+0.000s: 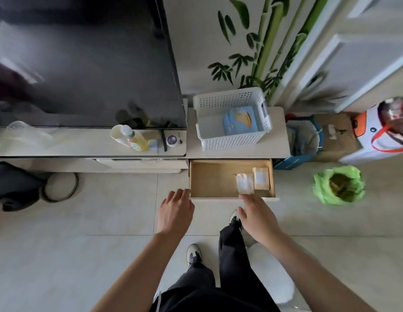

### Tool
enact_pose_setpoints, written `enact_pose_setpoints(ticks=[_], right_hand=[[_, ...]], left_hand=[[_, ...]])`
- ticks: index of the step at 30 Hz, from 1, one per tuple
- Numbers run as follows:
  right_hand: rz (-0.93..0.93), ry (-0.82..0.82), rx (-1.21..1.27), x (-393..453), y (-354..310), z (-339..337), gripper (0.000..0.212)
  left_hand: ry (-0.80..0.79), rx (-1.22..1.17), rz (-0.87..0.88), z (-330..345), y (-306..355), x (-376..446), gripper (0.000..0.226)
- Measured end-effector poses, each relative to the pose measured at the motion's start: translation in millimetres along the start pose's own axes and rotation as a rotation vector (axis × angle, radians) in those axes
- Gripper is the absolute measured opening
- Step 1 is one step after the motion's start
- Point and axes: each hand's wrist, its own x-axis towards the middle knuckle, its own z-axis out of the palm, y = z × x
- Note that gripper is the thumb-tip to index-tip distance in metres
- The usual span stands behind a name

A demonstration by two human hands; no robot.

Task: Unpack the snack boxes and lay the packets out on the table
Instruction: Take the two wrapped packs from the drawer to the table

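A wooden drawer (209, 181) stands pulled out of the low cabinet. In its right half lie two small cardboard boxes: a pale taped one (244, 183) and a tan one (261, 179) beside it. My right hand (257, 215) reaches over the drawer's front edge, its fingers touching the near end of the pale box. My left hand (175, 210) hovers with relaxed fingers at the drawer's left front corner and holds nothing. A white perforated basket (232, 140) on the cabinet top contains a blue snack packet (239, 120).
A large dark TV (88, 64) fills the left. Bottles (133, 138) and a small jar (172, 140) stand on the TV shelf. A green bag (339, 185), a blue bin (304, 140) and a white tote (380, 136) sit on the floor at right. My feet stand below the drawer.
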Motion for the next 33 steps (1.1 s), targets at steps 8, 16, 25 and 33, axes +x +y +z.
enact_pose_setpoints(ticks=[8, 16, 25, 33], right_hand=[[0.023, -0.032, -0.015, 56.5, 103.6, -32.2, 0.042], [0.087, -0.121, -0.037, 132.3, 195.6, -24.9, 0.038], [0.246, -0.205, 0.009, 204.9, 278.1, 41.3, 0.038], [0.280, -0.173, 0.056, 278.3, 332.1, 133.8, 0.035]], left_hand=[[-0.080, 0.055, 0.015, 44.6, 73.1, 80.3, 0.014], [-0.176, 0.035, -0.041, 104.9, 127.9, 142.7, 0.026], [-0.283, -0.046, -0.261, 182.2, 142.9, 186.7, 0.026], [-0.421, -0.160, -0.332, 317.6, 141.6, 238.0, 0.029]])
